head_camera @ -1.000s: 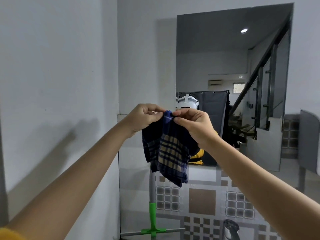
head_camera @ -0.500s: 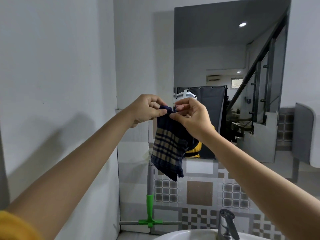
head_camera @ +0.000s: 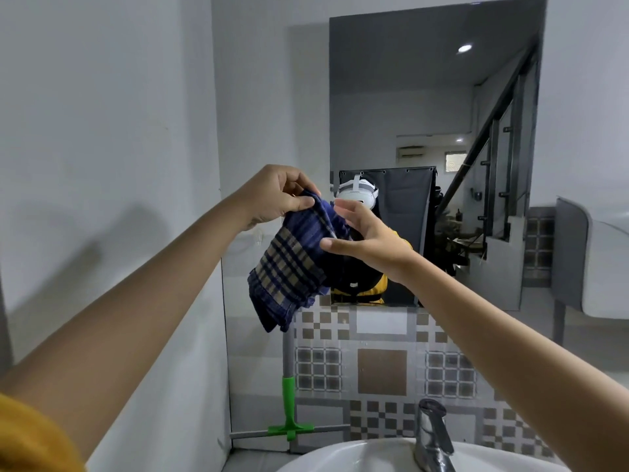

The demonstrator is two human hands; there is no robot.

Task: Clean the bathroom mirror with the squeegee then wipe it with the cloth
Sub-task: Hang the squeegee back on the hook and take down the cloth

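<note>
A dark blue and tan plaid cloth (head_camera: 289, 267) hangs in front of the mirror's lower left corner. My left hand (head_camera: 275, 199) pinches its top edge. My right hand (head_camera: 364, 236) lies against the cloth's right side with fingers spread, thumb under the fold. The mirror (head_camera: 435, 97) is mounted on the wall ahead and reflects a room and stairs. The squeegee (head_camera: 289, 400), with a grey pole, green neck and grey blade, stands upright against the tiled wall below the cloth, blade down behind the basin.
A white basin (head_camera: 340, 458) with a chrome tap (head_camera: 432, 434) sits at the bottom. A white wall runs along the left. A grey and white fixture (head_camera: 592, 260) juts out on the right wall. Patterned tiles cover the wall below the mirror.
The view has tilted down, showing the basin and tap. My right hand has let go of its pinch on the top edge and opened against the cloth's side. The cloth hangs more unfolded.
</note>
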